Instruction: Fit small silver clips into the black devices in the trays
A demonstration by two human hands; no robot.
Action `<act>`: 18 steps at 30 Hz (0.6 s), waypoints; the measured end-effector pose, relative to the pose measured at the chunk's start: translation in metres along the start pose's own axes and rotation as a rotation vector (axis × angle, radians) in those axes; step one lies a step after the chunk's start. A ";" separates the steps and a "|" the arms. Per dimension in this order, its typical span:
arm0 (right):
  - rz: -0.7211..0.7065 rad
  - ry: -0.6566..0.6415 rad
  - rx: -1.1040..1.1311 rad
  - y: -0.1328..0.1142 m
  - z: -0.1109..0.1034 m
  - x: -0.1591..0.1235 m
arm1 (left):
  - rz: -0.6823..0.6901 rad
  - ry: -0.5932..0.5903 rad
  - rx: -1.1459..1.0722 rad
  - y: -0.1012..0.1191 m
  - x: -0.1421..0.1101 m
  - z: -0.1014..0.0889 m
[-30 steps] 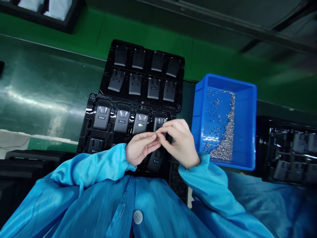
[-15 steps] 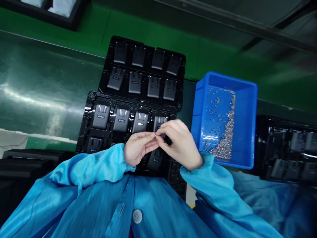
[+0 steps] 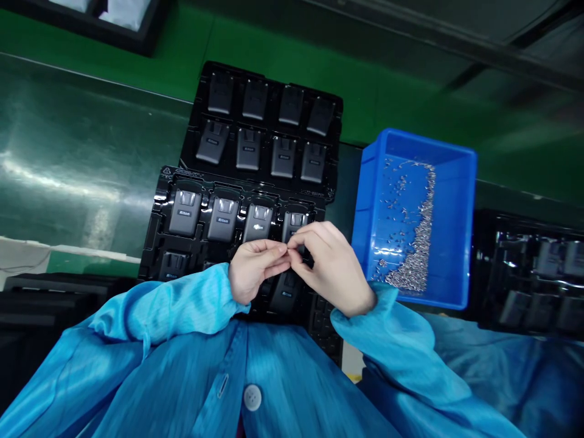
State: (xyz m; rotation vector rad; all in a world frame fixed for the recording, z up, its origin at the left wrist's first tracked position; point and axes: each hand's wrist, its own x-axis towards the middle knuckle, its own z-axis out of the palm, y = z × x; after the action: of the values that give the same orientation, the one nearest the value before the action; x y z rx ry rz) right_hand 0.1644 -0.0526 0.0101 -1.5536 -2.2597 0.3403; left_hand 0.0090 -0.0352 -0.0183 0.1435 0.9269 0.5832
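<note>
My left hand (image 3: 255, 267) and my right hand (image 3: 326, 264) meet fingertip to fingertip above the near black tray (image 3: 157, 213). Both are closed in a pinch around a tiny metal piece between them, too small to name. Beneath them the tray carries several grey clip-like parts (image 3: 185, 212), some marked with a small logo. My blue sleeves cover the tray's front edge. A blue bin (image 3: 456, 182) to the right of my right hand holds a heap of small silver metal pins (image 3: 417, 261).
A second black tray (image 3: 201, 97) with several dark grey parts lies behind the first, on a shiny green belt (image 3: 82, 158). Another black tray (image 3: 529, 274) with parts stands at the right. Dark trays are stacked at the lower left (image 3: 41, 298).
My hands have stayed joined at the fingertips, with only small finger shifts. The view has drifted slightly, so trays and bin sit a little higher.
</note>
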 end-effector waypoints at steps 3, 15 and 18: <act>0.018 0.032 0.125 -0.001 0.001 0.000 | 0.012 0.015 -0.027 -0.001 0.000 0.000; 0.087 0.132 0.049 0.040 0.007 0.019 | -0.143 -0.029 -0.075 0.001 0.001 0.006; 0.076 0.032 -0.055 0.055 0.013 0.035 | -0.160 -0.021 -0.078 0.000 0.001 0.007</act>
State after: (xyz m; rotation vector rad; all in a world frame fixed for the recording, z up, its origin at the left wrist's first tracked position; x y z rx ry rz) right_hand 0.1944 0.0000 -0.0178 -1.6642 -2.2067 0.2743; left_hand 0.0144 -0.0335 -0.0149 0.0055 0.8845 0.4683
